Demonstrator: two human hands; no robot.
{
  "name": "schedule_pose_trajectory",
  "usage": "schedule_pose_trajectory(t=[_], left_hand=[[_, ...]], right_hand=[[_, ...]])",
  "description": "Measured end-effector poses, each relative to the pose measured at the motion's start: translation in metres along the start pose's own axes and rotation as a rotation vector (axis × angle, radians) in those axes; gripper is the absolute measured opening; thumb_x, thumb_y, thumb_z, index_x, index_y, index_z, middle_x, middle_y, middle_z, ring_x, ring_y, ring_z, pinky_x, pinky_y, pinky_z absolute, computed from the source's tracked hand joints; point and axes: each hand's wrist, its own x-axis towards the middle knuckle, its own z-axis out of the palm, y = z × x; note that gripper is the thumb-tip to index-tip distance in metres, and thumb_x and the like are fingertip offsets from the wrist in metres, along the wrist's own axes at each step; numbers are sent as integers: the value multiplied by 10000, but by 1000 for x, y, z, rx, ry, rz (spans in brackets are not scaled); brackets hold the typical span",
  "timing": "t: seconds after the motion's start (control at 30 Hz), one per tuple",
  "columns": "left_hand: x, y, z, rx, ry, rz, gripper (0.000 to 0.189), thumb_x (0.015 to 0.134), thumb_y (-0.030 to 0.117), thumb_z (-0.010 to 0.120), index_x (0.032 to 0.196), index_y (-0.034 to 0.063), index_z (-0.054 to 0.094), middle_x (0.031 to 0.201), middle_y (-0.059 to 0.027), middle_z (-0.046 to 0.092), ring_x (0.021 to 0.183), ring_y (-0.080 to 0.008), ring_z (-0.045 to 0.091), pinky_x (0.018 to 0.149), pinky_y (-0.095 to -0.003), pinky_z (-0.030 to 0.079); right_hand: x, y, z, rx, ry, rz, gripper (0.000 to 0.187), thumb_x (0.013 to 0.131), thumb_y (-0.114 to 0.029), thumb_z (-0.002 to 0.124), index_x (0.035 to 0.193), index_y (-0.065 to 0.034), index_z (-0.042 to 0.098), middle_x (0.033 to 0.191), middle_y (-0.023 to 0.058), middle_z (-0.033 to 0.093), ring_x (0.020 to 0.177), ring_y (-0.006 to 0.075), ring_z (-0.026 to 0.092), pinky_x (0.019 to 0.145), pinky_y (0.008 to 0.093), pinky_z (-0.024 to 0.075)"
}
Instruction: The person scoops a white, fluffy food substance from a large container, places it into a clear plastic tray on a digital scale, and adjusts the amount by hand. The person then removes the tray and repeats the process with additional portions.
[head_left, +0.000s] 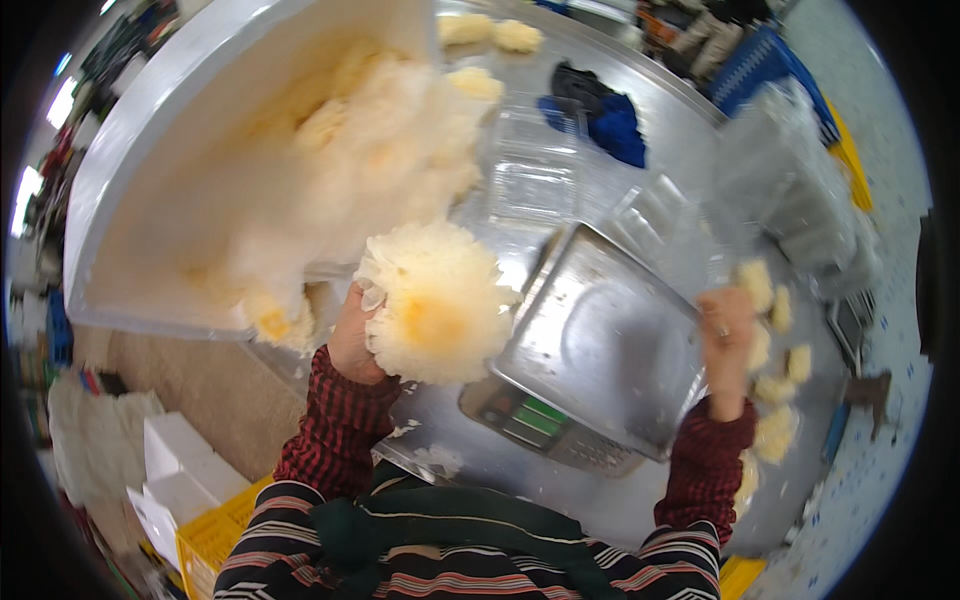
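A large, ruffled, cream-white fungus head (435, 311), apparently snow fungus, has a yellow-orange patch at its middle. My left hand (358, 337) grips it from its left side, just past the mouth of a big white container (97, 247). Many more fungus heads (390, 142) lie piled and blurred inside that container. My right hand (726, 322) is curled and blurred at the right edge of the steel weighing pan (607, 337). Whether it holds anything is hidden. The pan tops a digital scale (544, 427) and carries no fungus.
Clear plastic trays (536, 180) sit behind the scale, near a blue and black cloth (611, 112). Several pale fungus pieces (776, 431) line the steel table (600, 506) at right. Bagged packaging (795, 180) stands at back right; a yellow crate (217, 532) is low at left.
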Motion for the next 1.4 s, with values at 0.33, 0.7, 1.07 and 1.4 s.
schedule_pose_trajectory(t=[0.33,0.7,1.07,1.4], left_hand=[[40,-134,96,1524,-917,902,260,622,-7,600,868,4,516,890,-145,510,851,-321,517,714,-361,460],[41,-152,88,1962,-1401,475,297,632,18,622,921,46,561,932,-120,532,930,-301,502,809,-366,447],[18,-62,122,1567,-826,544,260,763,-37,571,1015,24,587,890,-107,580,838,-225,569,726,-298,441],[-4,-73,118,1540,-799,525,256,764,-5,590,1018,24,591,884,-99,590,822,-215,576,702,-302,441]], right_hand=[[-102,-82,41,-62,-253,94,122,660,-67,573,778,-95,581,735,55,501,740,258,462,702,370,376],[-115,-86,13,137,-47,175,216,686,7,616,892,-57,626,838,76,583,820,268,513,747,368,419],[-110,3,13,539,172,784,159,822,-94,571,917,26,615,739,73,617,677,119,596,603,262,476],[-54,21,64,1299,45,1064,376,845,-143,579,1161,38,483,944,77,603,821,151,588,667,242,473]])
